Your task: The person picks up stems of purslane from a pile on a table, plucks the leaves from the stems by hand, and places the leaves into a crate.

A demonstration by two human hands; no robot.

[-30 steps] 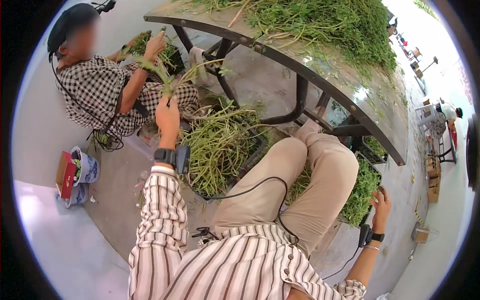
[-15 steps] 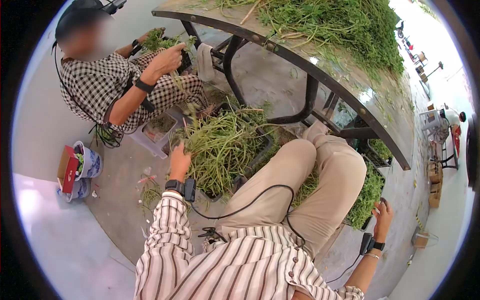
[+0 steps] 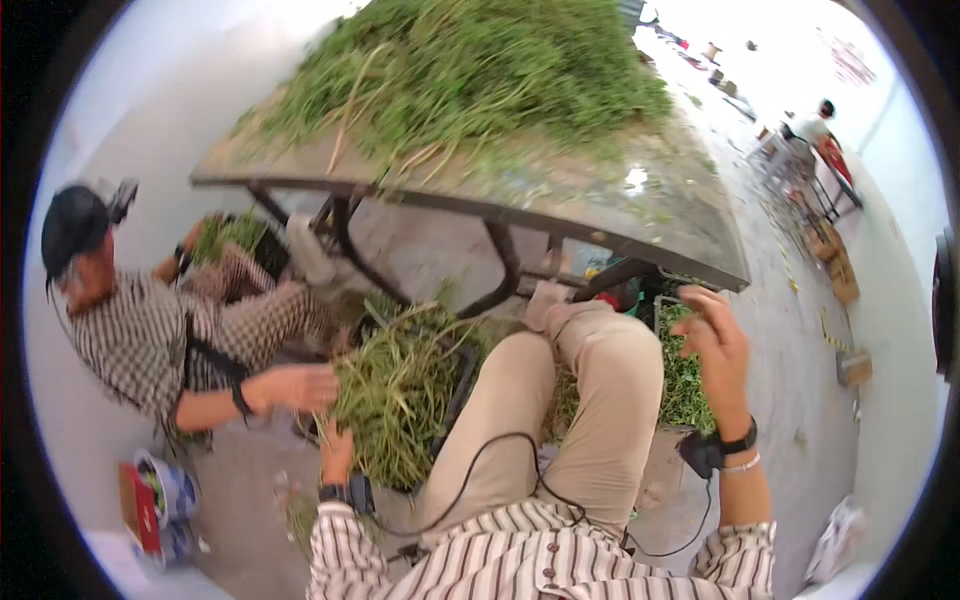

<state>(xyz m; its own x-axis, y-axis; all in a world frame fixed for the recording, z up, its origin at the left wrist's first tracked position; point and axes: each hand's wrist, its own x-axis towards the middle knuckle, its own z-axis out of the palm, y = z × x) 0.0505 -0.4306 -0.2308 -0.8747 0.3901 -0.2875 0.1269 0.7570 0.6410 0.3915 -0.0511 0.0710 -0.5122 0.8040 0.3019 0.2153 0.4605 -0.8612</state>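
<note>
1 heap of grn stems [image 3: 398, 400], long, thin & tangled, piled in blk crate [image 3: 460, 388].

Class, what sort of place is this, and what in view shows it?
Probably a work area for sorting or packing plants: a table bears a big heap of greens, a crate is piled with stems, and cardboard boxes lie farther back.

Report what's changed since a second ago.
The left hand, then raised with a sprig, has dropped to the stem pile; its grip is unclear. The right hand moved forward toward the table's corner. The co-worker's hand came down by the stems. The heap of greens stayed.
</note>
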